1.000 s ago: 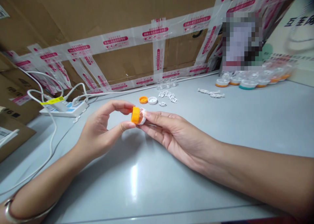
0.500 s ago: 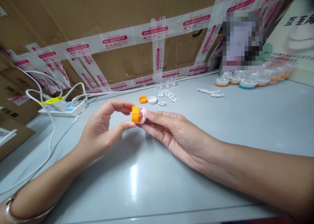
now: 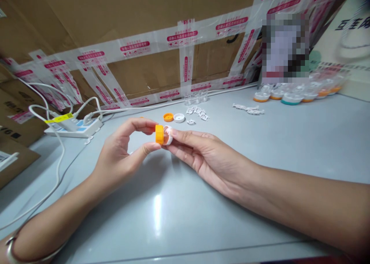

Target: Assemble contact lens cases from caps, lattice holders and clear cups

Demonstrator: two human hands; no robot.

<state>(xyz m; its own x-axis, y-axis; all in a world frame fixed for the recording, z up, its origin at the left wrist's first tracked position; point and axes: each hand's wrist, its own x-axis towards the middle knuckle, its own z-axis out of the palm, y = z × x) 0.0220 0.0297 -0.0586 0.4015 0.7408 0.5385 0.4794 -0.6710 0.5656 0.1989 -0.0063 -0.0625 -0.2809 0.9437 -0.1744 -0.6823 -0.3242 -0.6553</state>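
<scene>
Taped cardboard cartons (image 3: pixel 150 71) stand behind the grey bench (image 3: pixel 260 152), above which both hands work. Compared with one second earlier, very little has shifted. The joined parts sit marginally higher in the view and the orange cap (image 3: pixel 159 134) now shows more edge-on. Both hands keep the same finger placement, so the handling of the two parts appears to be at the same stage, with at most a slight turn of the cap. The left hand (image 3: pixel 115 158) has its grip closed on the orange cap, with the forefinger over the rim and the thumb under it. The right hand (image 3: pixel 211 158) has its grip closed on the white piece (image 3: pixel 168 136), pinched at the fingertips with the other fingers extended. Cap and white piece touch face to face between the two grips, clear of the bench. Whether they are threaded together cannot be told. Just beyond the grips a loose orange cap (image 3: pixel 168 117) and a white cap (image 3: pixel 179 118) lie side by side, with small white parts (image 3: pixel 198 112) near them. A power strip (image 3: pixel 73 129) lies well to the left of the left grip.
</scene>
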